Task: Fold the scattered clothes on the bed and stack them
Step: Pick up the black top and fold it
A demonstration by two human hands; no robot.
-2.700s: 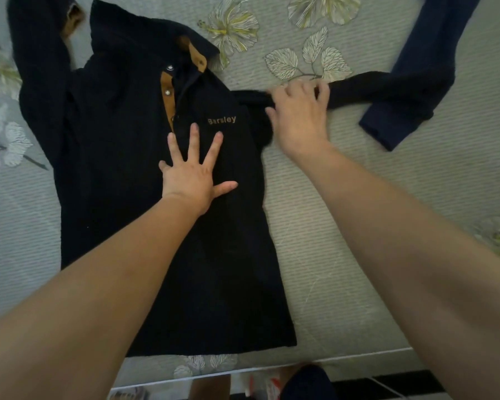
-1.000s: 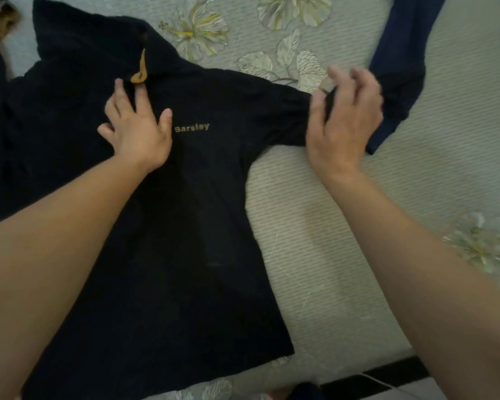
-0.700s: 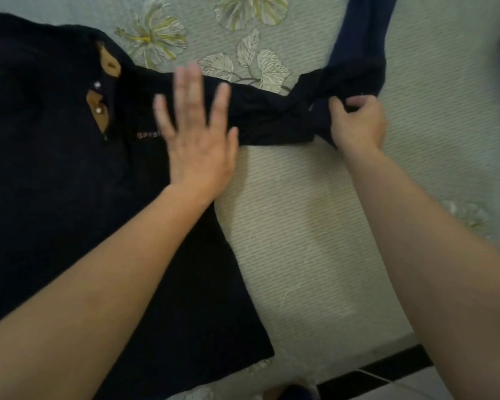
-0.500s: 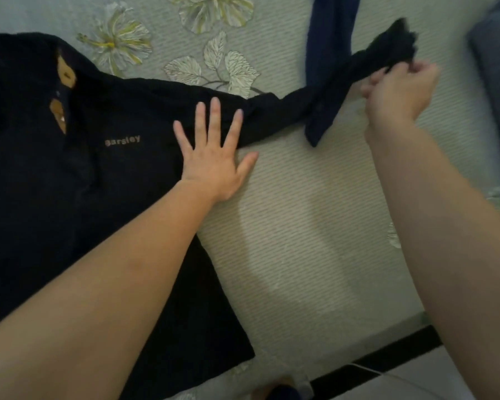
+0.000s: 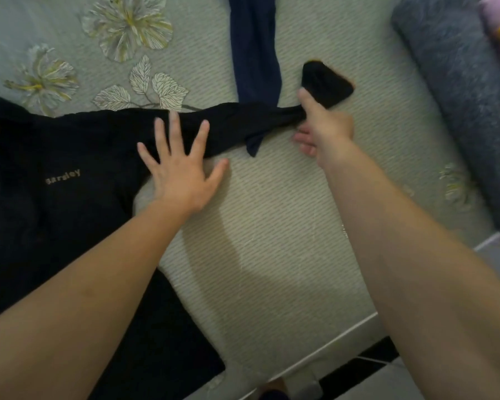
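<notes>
Head view. Black long-sleeved shirt [image 5: 70, 203] lies flat at left of frame on the floral bed sheet [image 5: 272, 226], gold chest lettering up. Its sleeve [image 5: 237, 125] stretches right across centre. Left hand [image 5: 182, 174] lies flat on the sleeve's base, fingers spread wide. Right hand [image 5: 326, 128] is curled tight round the sleeve near the cuff. The sleeve crosses a navy garment [image 5: 254, 47], upper centre. Grey blanket [image 5: 459, 96] at right edge.
</notes>
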